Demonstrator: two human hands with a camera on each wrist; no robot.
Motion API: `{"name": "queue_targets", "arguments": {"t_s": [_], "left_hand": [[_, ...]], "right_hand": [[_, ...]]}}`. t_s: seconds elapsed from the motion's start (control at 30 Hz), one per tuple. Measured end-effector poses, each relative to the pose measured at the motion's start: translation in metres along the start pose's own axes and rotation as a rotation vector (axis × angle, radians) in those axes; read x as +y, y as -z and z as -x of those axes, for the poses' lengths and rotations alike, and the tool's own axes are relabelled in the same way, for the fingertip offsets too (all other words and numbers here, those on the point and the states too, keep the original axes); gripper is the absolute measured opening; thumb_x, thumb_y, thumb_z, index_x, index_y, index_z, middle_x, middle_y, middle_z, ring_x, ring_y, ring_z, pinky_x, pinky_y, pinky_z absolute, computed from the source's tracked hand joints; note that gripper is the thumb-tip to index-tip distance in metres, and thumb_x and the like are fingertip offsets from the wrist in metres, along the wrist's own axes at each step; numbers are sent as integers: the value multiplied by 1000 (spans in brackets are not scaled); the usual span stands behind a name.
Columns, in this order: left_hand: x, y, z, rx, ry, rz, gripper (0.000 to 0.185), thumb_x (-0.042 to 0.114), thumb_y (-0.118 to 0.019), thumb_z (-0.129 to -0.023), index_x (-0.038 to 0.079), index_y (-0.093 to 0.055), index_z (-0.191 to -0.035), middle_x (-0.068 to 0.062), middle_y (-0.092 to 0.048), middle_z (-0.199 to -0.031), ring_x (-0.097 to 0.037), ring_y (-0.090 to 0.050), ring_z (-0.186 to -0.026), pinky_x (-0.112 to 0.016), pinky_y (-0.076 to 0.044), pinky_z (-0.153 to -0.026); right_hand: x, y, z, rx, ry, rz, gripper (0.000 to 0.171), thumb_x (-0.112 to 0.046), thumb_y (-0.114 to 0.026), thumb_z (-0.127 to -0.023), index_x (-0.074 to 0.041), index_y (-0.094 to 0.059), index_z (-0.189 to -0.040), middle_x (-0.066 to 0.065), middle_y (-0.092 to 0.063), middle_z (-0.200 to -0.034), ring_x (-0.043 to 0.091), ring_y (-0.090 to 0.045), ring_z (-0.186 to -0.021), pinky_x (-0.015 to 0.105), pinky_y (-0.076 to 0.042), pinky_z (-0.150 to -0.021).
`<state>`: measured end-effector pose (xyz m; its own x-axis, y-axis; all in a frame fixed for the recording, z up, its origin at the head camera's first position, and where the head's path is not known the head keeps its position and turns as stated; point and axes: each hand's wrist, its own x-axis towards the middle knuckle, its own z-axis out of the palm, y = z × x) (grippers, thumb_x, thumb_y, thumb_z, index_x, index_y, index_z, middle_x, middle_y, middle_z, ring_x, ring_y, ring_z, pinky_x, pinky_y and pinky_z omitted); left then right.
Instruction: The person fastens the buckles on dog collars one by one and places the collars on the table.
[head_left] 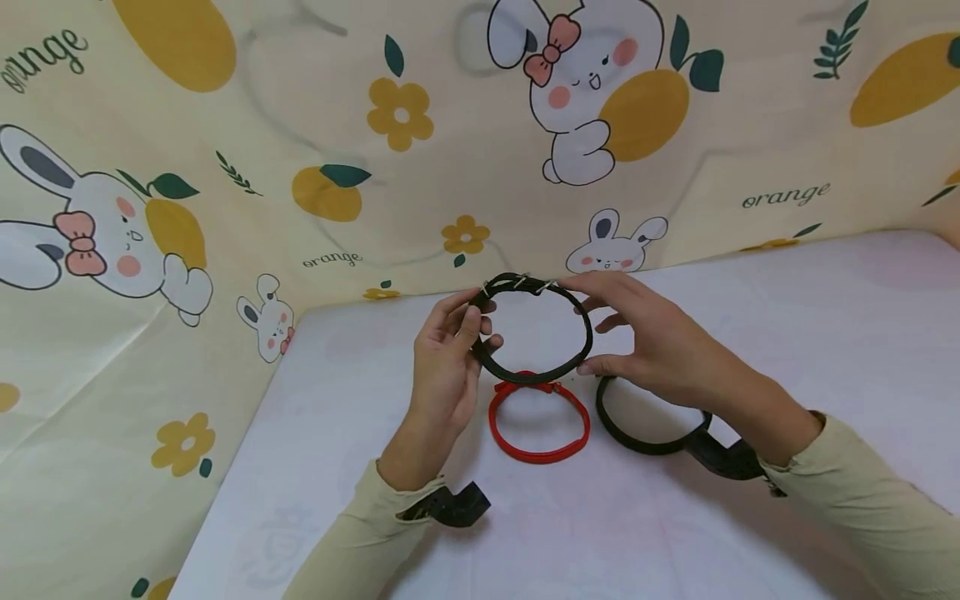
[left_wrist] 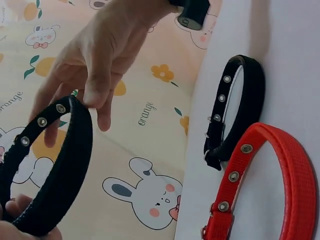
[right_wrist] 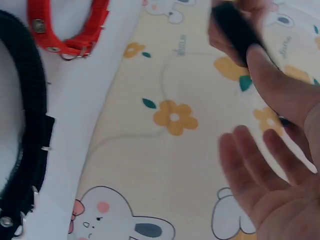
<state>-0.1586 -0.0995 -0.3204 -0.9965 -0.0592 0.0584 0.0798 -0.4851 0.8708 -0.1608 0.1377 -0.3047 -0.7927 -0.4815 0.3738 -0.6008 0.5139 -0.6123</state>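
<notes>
My left hand (head_left: 448,367) grips a black pet collar (head_left: 517,377) at its left side, thumb in front and fingers curled behind. The collar forms a buckled loop raised above the table, its metal fittings at the top. At its right side my right hand (head_left: 667,337) reaches in, thumb touching the band and the other fingers fairly straight and spread. A red collar (head_left: 540,457) lies as a loop just below the held one. Partly under my right hand is a second black collar (head_left: 637,446); metal eyelets show on it in the left wrist view.
All of this is over a white tabletop (head_left: 300,475). Behind its far and left edges hangs a cream cloth (head_left: 247,225) printed with rabbits, oranges and flowers. Dark wrist devices (head_left: 461,504) stick out from both sleeves.
</notes>
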Motion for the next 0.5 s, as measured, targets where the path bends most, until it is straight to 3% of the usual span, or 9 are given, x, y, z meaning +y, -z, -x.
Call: {"name": "queue_targets", "arguments": {"t_s": [0.13, 0.27, 0.3, 0.5], "left_hand": [[1, 0, 0, -8, 5, -20, 23, 2, -57, -98, 9, -68, -118, -6, -66, -102, -13, -55, -80, -23, -56, -70], [4, 3, -2, -71, 29, -104, 29, 3, -56, -99, 4, -62, -128, -5, -67, -105, -14, -59, -84, -25, -57, -75], [5, 5, -3, -102, 34, -126, 31, 2, -55, -100, 3, -61, -130, -5, -67, -107, -14, -60, -87, -25, -57, -77], [18, 21, -11, -365, 52, -318, 50, -2, -58, -96, 12, -52, -144, -3, -65, -128, -19, -58, -114, -28, -52, -88]], "right_hand": [[5, -5, 0, 59, 83, 34, 97, -8, -91, -68, -23, -42, -150, -2, -50, -147, 9, -62, -110, 20, -55, -88], [8, -5, 0, 93, 80, 61, 94, -9, -91, -68, -21, -45, -149, 1, -54, -141, 11, -61, -108, 19, -55, -84], [8, -4, 1, 100, 69, 67, 94, -9, -91, -68, -21, -45, -149, 1, -55, -140, 11, -62, -105, 21, -55, -89], [8, 4, 1, 124, 0, 74, 93, -12, -90, -71, -24, -43, -151, 3, -58, -133, 17, -66, -100, 17, -53, -88]]}}
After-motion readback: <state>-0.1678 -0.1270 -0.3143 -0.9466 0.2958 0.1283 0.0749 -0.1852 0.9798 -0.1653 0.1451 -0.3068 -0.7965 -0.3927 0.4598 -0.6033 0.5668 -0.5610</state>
